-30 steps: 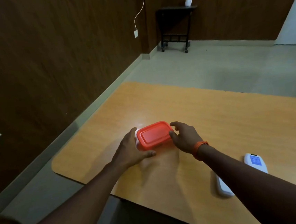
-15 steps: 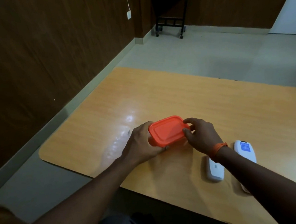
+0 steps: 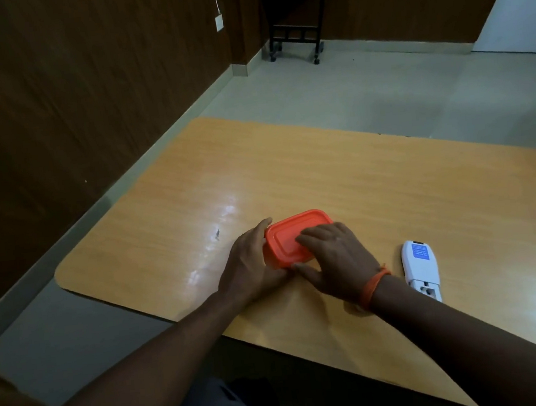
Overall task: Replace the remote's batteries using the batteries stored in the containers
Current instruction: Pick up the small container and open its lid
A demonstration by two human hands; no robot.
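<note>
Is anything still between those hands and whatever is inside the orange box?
Yes: the orange lid is on, closing the box. The left hand holds the box's left end; the right hand lies over the lid, thumb at its near edge. What is inside cannot be seen.

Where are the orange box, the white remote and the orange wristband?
orange rectangular plastic container [image 3: 295, 224]: head view, far part of lid.
white plastic remote [image 3: 421, 268]: head view, middle of body.
orange wristband [image 3: 374, 286]: head view, band on wrist.
</note>
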